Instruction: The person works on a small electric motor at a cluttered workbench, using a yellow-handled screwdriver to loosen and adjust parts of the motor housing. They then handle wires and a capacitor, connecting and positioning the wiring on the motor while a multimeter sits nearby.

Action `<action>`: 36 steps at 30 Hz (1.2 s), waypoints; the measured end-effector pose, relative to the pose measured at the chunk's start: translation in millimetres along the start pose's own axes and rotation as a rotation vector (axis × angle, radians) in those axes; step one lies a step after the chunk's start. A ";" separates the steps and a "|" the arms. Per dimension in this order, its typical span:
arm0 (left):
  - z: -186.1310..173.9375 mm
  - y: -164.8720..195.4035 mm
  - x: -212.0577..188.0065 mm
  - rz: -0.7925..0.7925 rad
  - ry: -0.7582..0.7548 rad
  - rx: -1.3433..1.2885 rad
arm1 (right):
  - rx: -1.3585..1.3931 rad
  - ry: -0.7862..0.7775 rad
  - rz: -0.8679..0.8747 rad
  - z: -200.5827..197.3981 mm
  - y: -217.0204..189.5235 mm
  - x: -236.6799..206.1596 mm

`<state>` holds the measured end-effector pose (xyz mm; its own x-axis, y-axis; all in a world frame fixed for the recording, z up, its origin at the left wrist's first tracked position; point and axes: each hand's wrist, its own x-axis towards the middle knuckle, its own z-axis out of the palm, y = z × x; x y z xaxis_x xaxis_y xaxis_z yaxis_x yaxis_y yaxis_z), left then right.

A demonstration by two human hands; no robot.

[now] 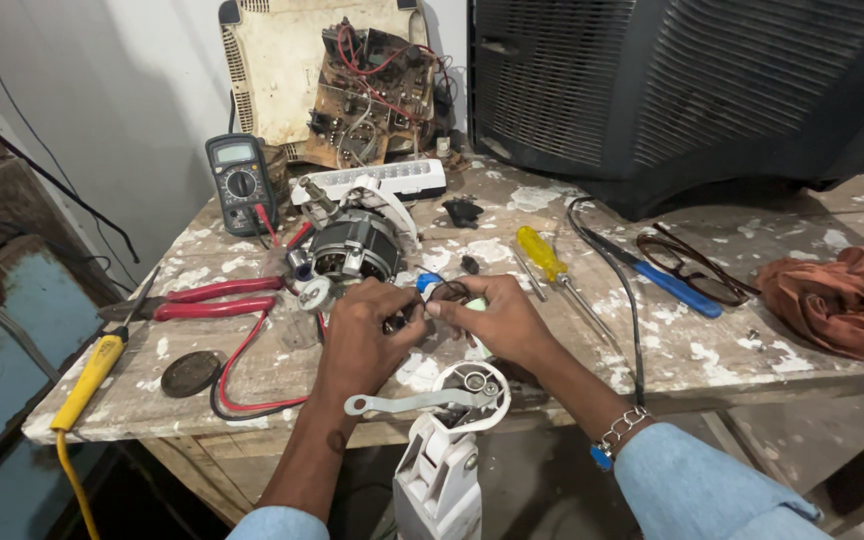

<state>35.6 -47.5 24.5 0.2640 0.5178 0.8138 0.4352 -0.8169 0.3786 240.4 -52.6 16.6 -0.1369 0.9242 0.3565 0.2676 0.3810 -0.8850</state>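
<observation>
My left hand (364,335) and my right hand (497,318) meet over the middle of the wooden workbench (592,340). Their fingertips pinch a small dark part with thin wires (430,300) between them. Just beyond the hands lies an electric motor (355,245) with a white bracket. In front of my hands, at the bench's near edge, stands a white plastic appliance body (442,460) with a round top and a grey metal lever (407,402). What exactly the fingers hold is partly hidden.
A multimeter (241,182) with red leads leans at back left, red-handled pliers (214,298) and a yellow soldering iron (90,375) lie left. Yellow (544,258) and blue (664,280) screwdrivers, glasses (692,268) and a brown rag (847,298) lie right. A circuit board (372,95) and a dark television casing (692,90) stand behind.
</observation>
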 end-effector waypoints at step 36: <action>-5.1 10.3 -0.6 0.008 0.008 0.020 | 0.047 0.010 -0.022 -3.0 8.0 0.3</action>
<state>35.6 -57.5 30.2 0.2605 0.5086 0.8206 0.4498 -0.8161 0.3630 245.4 -49.2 10.5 -0.1329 0.9161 0.3783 0.2197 0.3994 -0.8901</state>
